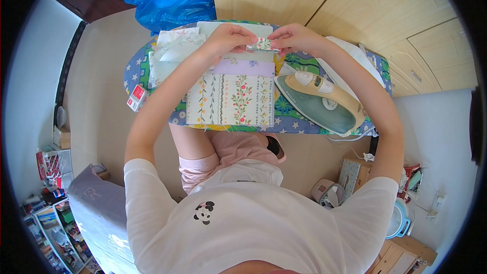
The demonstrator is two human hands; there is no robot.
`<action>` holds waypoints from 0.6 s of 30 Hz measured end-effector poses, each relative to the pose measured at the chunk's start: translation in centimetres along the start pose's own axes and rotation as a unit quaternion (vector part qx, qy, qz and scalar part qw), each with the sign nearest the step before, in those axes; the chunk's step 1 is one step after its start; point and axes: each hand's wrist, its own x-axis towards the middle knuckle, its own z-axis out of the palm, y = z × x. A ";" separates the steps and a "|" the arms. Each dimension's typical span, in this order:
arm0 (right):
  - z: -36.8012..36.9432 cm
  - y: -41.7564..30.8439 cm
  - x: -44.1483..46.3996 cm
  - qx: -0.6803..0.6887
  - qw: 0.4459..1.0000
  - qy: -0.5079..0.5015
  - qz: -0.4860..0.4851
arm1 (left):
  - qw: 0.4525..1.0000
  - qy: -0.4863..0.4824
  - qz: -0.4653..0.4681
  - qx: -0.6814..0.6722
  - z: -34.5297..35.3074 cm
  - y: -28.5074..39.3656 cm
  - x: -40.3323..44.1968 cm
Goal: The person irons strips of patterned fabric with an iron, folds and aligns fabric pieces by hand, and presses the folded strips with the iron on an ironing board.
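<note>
A small folded strip of floral fabric (263, 45) is stretched between my two hands above the far side of the ironing board. My left hand (231, 39) pinches its left end, and my right hand (290, 39) pinches the other end. Below them lies a larger floral fabric piece (243, 99) with vertical flower stripes, a lilac band (243, 68) along its upper edge. To the right of that fabric, a cream and green iron (324, 99) rests on the board, its tip towards the cloth.
The ironing board cover (299, 62) is blue and green with stars. Pale fabric pieces (172, 45) lie at its left, beside a red and white box (137, 97) at the edge. A blue plastic bag (175, 5) is behind, with wooden cabinets (385, 10) at the back right.
</note>
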 end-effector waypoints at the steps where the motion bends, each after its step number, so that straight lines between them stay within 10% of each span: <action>1: -0.1 0.3 0.3 0.001 1.000 0.001 0.000 | 0.999 0.005 0.009 0.051 -0.1 -0.2 0.5; 18: -0.4 2.1 4.7 -0.206 0.975 -0.026 0.078 | 0.972 -0.104 0.052 0.203 -1.4 -2.0 4.7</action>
